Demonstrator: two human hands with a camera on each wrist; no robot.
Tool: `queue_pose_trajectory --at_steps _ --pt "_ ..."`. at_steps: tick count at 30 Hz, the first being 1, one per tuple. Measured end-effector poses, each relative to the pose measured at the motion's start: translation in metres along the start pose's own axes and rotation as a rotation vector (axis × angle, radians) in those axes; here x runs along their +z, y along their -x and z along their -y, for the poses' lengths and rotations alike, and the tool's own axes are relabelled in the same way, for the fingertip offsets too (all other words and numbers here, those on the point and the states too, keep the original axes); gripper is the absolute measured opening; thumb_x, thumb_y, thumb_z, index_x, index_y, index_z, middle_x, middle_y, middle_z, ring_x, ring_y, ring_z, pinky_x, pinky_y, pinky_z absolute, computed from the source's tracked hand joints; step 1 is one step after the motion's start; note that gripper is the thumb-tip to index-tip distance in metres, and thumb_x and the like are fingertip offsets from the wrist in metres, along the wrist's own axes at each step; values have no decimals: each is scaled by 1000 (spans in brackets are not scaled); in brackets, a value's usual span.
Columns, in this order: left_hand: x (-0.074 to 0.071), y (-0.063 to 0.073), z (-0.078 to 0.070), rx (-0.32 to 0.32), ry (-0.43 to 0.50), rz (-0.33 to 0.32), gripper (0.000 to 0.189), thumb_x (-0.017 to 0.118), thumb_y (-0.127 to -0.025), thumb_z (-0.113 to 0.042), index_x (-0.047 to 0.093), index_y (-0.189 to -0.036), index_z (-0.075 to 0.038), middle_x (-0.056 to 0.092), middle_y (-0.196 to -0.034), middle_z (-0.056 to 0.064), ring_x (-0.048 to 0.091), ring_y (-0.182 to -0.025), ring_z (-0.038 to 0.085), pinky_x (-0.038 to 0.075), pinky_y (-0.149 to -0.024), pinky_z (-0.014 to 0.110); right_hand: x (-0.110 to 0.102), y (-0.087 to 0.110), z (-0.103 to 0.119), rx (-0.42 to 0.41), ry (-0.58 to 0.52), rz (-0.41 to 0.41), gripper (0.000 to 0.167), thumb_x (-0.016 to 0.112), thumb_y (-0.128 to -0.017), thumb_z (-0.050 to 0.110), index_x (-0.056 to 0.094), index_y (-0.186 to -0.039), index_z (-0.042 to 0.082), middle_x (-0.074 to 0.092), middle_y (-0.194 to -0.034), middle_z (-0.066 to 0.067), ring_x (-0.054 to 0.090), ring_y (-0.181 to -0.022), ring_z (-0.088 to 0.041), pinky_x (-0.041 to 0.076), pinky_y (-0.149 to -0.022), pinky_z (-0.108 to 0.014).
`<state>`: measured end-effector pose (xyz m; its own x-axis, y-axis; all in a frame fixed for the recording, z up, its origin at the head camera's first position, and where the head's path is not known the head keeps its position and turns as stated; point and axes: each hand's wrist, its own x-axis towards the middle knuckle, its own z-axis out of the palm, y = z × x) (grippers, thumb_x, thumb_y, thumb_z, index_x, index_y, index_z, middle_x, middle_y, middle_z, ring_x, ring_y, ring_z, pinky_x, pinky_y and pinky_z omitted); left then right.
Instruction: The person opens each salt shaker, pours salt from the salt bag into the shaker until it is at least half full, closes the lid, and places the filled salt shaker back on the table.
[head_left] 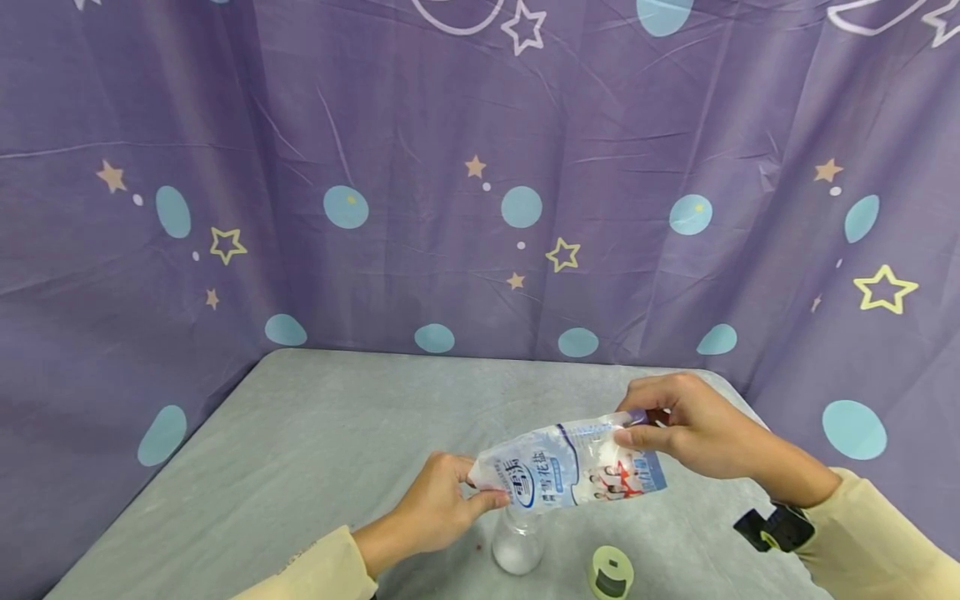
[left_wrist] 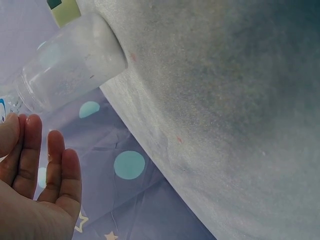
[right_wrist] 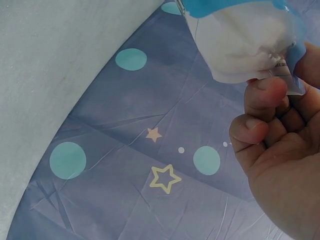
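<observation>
A printed plastic bag of salt (head_left: 551, 475) is held tilted between both hands, its left end over a clear bottle (head_left: 517, 546). My left hand (head_left: 435, 507) pinches the bag's lower left end, just above the bottle's mouth. At the bag's raised right end, my right hand (head_left: 693, 429) grips a bunched corner. White grains lie inside the bottle, which stands upright on the table. In the left wrist view, the bottle (left_wrist: 75, 62) is near my fingertips. The right wrist view has white contents showing through the bag (right_wrist: 240, 45). The bottle's mouth is hidden behind the bag.
A light green lid (head_left: 611, 560) lies on the table to the right of the bottle. The table (head_left: 337, 433) has a pale grey-green cover. Behind it hangs a purple curtain (head_left: 435, 250) with stars and dots. A dark device (head_left: 783, 527) sits on my right wrist.
</observation>
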<state>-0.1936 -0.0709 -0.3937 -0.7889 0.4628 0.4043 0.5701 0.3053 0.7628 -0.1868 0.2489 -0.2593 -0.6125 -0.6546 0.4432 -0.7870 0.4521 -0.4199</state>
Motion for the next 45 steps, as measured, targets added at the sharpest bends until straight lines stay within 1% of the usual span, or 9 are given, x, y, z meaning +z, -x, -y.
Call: queue_pose_trajectory --at_steps 9,15,20,29,45 --pt "1 0 1 3 6 1 10 84 -86 -19 83 -95 -14 78 -95 -6 71 -90 6 56 -70 27 0 -2 3 -15 -4 0 22 80 -87 8 75 -85 29 60 -74 15 51 -62 -5 42 -52 -23" --pt "1 0 2 5 14 0 10 84 -86 -19 83 -95 -14 78 -95 -6 71 -90 7 57 -72 28 0 -3 4 -20 -3 5 21 80 -87 8 75 -85 28 60 -74 15 52 -63 -5 44 -52 -25" --pt "2 1 1 4 9 -2 10 84 -86 -19 83 -94 -14 78 -94 -6 71 -89 7 57 -72 28 -1 -4 5 -18 -12 15 19 80 -88 9 75 -86 27 63 -77 15 55 -65 -5 46 -54 -24" --pt "2 1 2 8 6 -6 10 84 -86 -20 83 -94 -14 78 -94 -6 71 -89 6 56 -71 28 -1 -5 4 -38 -9 14 19 80 -88 9 75 -88 27 65 -80 15 58 -67 -5 48 -55 -24" --pt "3 1 3 17 -9 -12 12 85 -85 -19 83 -96 -14 78 -94 -6 71 -89 6 56 -71 27 0 -8 5 -108 15 0 20 81 -87 7 73 -86 26 65 -78 15 57 -64 -2 46 -55 -18"
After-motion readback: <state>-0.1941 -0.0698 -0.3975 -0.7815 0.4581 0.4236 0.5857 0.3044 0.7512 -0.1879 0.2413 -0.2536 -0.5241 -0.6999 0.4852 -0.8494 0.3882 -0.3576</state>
